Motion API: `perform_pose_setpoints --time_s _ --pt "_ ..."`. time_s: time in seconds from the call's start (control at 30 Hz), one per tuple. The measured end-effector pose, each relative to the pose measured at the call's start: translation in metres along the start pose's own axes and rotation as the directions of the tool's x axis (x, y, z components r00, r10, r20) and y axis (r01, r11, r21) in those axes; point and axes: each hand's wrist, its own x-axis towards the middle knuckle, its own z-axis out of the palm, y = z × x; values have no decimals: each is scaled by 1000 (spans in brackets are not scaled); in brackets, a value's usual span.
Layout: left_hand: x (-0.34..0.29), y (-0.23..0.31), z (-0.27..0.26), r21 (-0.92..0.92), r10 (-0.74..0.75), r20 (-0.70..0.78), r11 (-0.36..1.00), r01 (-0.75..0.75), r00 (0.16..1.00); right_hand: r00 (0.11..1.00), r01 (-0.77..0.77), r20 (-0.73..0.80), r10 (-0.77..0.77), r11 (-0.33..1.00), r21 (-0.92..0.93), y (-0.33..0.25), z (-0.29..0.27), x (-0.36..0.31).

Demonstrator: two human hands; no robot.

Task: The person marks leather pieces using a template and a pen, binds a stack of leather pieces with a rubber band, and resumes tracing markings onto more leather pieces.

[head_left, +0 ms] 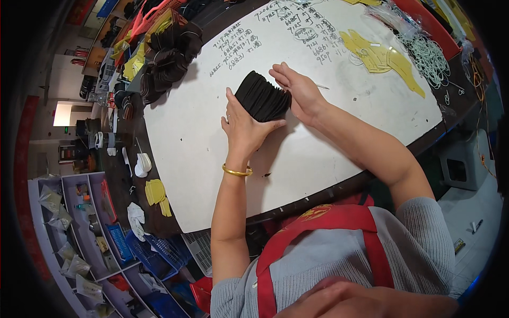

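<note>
A thick stack of thin black cut pieces [262,97], with rounded edges, stands on edge between my two hands over the white board. My left hand [245,127] grips its left and near side, the thumb stretched along the near edge and the fingers around the left end. Against the right end presses my right hand [302,94], its fingers straight and close together. The pieces fan slightly apart along the top. A gold bangle [237,170] circles my left wrist.
The white board [201,175] bears handwriting at its far side. Bundled dark pieces [164,66] lie at the far left. Yellow patterns [371,53] and pale cord [424,61] lie at the far right. Yellow pieces [156,192] and a white cloth [137,220] rest near left, by compartmented shelves [69,212].
</note>
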Motion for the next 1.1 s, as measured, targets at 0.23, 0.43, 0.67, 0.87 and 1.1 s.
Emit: perform_pose_setpoints --time_s 0.23,0.43,0.67,0.87,1.1 --pt "5 -15 3 -4 -13 43 1000 13 999 994 -106 8 106 982 154 6 13 -8" --pt "17 -10 -6 -32 26 13 999 -26 1000 965 258 220 -142 657 -708 -47 -36 52" --pt "26 -5 -25 -178 -26 178 982 58 984 989 25 59 -136 -243 -970 -102 -89 114" --pt "23 -31 -30 -794 -84 231 559 238 969 883 176 232 -408 -171 -969 -100 -78 104" --pt "-25 -18 -28 -849 231 289 -387 361 929 702 521 536 469 175 -835 -79 3 37"
